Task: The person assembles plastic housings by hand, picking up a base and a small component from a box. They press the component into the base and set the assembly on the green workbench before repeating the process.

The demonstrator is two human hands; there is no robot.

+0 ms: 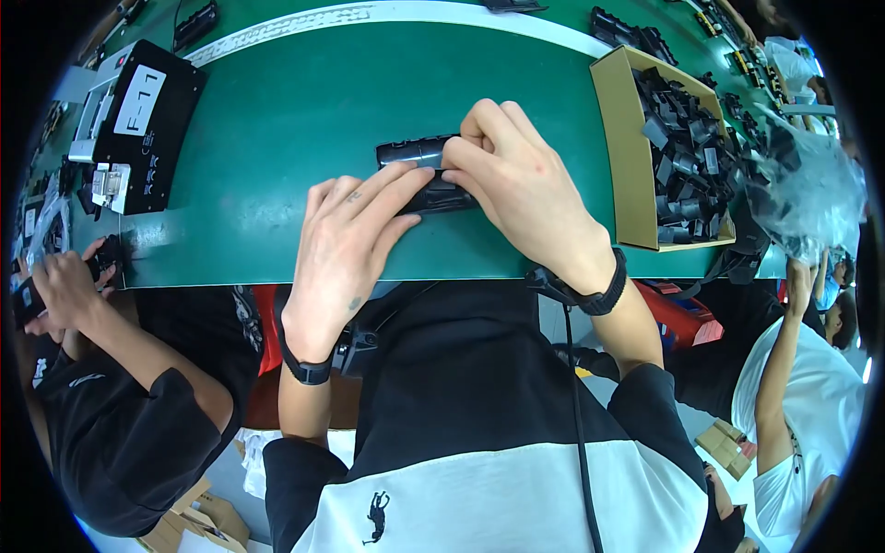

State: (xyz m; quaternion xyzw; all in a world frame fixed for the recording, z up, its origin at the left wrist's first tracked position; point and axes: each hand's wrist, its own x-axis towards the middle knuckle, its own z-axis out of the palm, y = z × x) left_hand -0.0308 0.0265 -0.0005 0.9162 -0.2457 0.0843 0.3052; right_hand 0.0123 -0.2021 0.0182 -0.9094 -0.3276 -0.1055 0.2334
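Note:
A glossy black plastic housing (406, 153), long and ribbed at one end, lies on the green tabletop before me. My left hand (346, 240) reaches over it from the left, its fingers stretched across the housing and its thumb along the near side, holding it down. From the right comes my right hand (530, 180), its thumb and index finger pinched together at the housing's middle, close to the left fingertips. Whatever that pinch holds is hidden by the fingers. The remaining right fingers are curled up.
At the right, a cardboard box (636, 235) holds many small black plastic parts (687, 147). A black test device (161, 129) with a metal clamp stands at the left. A white strip (415, 11) crosses the far table. Co-workers sit on both sides; a clear plastic bag (807, 189) hangs at right.

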